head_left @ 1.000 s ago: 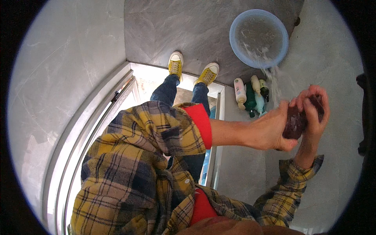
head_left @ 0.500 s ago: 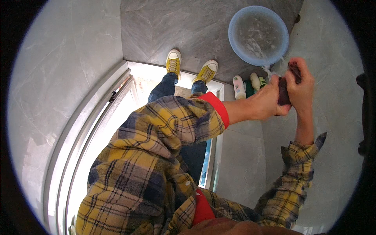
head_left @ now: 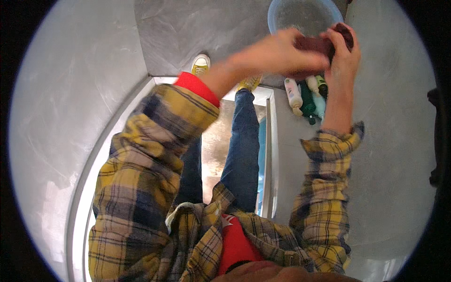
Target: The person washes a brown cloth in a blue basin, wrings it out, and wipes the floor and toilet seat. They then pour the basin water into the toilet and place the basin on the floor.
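Observation:
A bunched dark maroon cloth (head_left: 315, 45) is stretched between my two hands, near the front edge of a round blue basin (head_left: 271, 19). My left hand (head_left: 287, 55), smeared a little by motion, grips one end with its fingers wrapped round it. The other end is squeezed in my right hand (head_left: 346, 55), and a fold of cloth pokes out above the knuckles. Inside the basin is greyish water; its far rim is cut off by the top of the picture.
Several bottles stand by the wall below my hands, among them a white bottle (head_left: 293, 96) and a green bottle (head_left: 307, 101). My yellow shoes (head_left: 201, 65) are at a raised white door sill (head_left: 164, 81). Grey tiled walls rise on both sides.
Both hands have moved up in the picture with the cloth, and the left has swung farther left, so more cloth shows between them. The water stream seen below the basin earlier no longer shows.

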`<state>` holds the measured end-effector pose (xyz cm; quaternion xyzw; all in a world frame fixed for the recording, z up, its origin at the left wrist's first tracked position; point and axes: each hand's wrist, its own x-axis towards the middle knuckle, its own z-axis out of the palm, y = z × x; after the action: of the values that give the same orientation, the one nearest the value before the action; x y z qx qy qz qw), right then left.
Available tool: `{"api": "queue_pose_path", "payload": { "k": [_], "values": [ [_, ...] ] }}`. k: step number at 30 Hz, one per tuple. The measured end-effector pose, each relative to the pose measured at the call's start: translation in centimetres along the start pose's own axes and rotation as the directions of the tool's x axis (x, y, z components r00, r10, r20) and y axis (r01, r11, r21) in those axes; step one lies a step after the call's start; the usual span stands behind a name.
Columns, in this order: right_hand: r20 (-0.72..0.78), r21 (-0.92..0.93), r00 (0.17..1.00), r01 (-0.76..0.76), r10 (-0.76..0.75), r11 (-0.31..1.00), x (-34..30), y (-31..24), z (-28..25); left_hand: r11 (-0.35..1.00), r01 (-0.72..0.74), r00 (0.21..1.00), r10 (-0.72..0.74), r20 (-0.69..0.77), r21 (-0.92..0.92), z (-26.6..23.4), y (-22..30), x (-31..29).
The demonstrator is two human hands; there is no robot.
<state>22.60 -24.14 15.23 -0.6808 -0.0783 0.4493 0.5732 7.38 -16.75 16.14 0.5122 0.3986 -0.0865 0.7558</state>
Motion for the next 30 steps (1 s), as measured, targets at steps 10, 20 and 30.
{"api": "queue_pose_path", "payload": {
  "k": [10, 20, 30],
  "values": [
    [0.203, 0.224, 0.978, -0.082, 0.035, 0.971, -5.2, 11.8, 6.7, 0.789, -0.014, 0.95, -0.181, -0.254, -0.615, -11.4, -8.2, -1.8],
    [0.368, -0.09, 0.929, -0.001, 0.034, 0.996, -6.9, 15.8, 12.1, 0.985, -0.096, 0.886, 0.021, -0.463, -0.14, -10.4, -13.2, -4.7],
    [0.309, -0.006, 0.847, -0.454, 0.433, 0.891, -10.0, 26.8, 16.3, 0.847, -0.049, 0.847, -0.246, -0.471, -0.529, -15.0, -22.4, -9.6]
  ]
}}
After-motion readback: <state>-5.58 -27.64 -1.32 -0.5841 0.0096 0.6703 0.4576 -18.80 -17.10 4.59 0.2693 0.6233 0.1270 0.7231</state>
